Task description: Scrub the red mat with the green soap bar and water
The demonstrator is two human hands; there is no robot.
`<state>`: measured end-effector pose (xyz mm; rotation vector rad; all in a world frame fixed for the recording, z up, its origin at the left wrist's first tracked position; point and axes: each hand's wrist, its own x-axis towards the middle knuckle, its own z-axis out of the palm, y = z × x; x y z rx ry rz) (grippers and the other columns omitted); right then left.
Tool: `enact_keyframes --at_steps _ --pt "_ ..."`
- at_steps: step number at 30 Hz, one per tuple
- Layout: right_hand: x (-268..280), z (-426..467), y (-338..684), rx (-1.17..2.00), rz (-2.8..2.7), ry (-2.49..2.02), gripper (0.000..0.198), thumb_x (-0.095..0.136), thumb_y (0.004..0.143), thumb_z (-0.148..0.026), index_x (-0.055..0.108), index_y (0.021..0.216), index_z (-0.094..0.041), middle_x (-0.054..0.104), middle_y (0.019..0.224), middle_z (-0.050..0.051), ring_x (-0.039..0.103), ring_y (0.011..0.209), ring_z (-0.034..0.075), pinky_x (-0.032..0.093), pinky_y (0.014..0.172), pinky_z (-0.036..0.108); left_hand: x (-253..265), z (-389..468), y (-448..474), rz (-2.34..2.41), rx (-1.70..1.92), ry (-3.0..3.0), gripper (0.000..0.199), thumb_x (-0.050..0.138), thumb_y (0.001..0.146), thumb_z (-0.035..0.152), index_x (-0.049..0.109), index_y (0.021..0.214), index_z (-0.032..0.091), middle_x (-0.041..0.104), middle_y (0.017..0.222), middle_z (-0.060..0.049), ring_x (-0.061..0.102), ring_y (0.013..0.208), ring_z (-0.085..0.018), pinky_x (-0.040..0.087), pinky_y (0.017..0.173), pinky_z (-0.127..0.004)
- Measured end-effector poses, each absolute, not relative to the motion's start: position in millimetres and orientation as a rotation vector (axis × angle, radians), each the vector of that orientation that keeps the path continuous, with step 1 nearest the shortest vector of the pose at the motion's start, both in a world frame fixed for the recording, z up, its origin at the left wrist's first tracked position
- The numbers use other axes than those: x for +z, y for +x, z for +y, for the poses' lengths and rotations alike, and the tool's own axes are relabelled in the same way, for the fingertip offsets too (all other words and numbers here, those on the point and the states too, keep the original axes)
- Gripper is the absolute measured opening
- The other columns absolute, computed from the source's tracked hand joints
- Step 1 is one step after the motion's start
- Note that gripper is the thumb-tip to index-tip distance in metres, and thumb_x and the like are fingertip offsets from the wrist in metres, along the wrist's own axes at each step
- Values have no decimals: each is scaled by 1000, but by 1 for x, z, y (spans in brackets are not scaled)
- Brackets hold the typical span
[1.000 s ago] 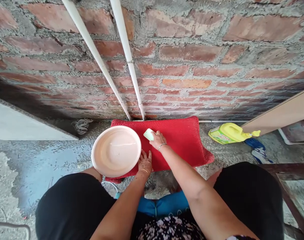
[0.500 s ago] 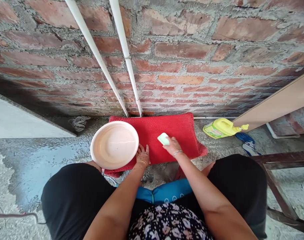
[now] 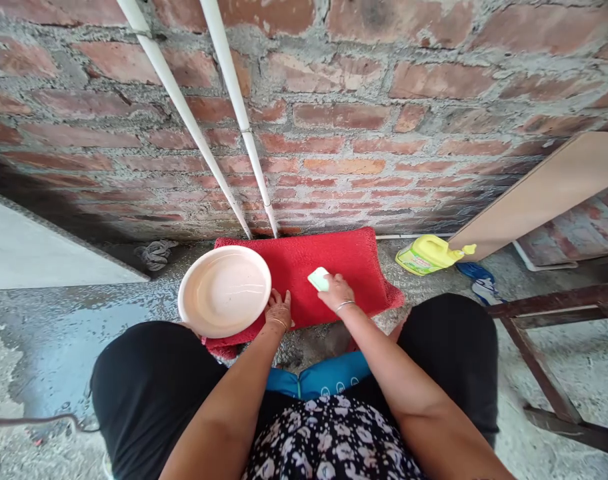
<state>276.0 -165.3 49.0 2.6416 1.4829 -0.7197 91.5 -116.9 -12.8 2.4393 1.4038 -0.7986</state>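
A red towel-like mat (image 3: 329, 250) lies spread in front of me, its right end hanging in folds. My right hand (image 3: 338, 292) is closed on a pale green, flat rectangular block (image 3: 319, 279) that rests on the mat; whether it is soap or a brush I cannot tell. Flat on the mat's near edge lies my left hand (image 3: 278, 310), fingers apart, right beside the basin's rim. The pale pink basin (image 3: 229, 293) stands on the left part of the mat, with what looks like water inside.
To the right stands a yellow jug-shaped bottle (image 3: 424, 255), with blue-and-white footwear (image 3: 479, 283) near it. A brown wooden frame (image 3: 539, 360) is beside my right knee. White pipes (image 3: 234, 87) run down the brick wall (image 3: 334, 117). A grey rag (image 3: 155, 255) lies on the wet floor.
The view has shifted a little, so the whole scene sits slightly further left. My right hand still holds the pale green block on the mat, and my left hand stays beside the basin.
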Motion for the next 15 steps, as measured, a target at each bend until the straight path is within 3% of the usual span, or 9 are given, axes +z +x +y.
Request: enact_keyframes --at_steps 4,8,15 --pt "43 -144 225 -778 1718 2481 50 57 76 -40 50 123 -28 47 119 8 52 103 23 43 83 33 1 -122 93 1383 -886 2417 86 65 73 39 23 146 23 22 148 -26 35 129 -40 35 95 -51" --pt "36 -144 226 -805 1808 2423 45 57 76 -34 52 121 -29 49 120 8 52 105 24 43 85 36 14 -129 97 1302 -910 2356 57 55 78 34 42 134 24 42 135 -18 46 119 -30 39 91 -45" --pt "54 -149 297 -891 1474 2544 55 67 68 -37 55 120 -24 51 124 11 52 110 27 45 86 37 11 -124 93 1379 -842 2268 48 46 83 38 46 131 31 42 131 -11 49 114 -29 43 87 -41"
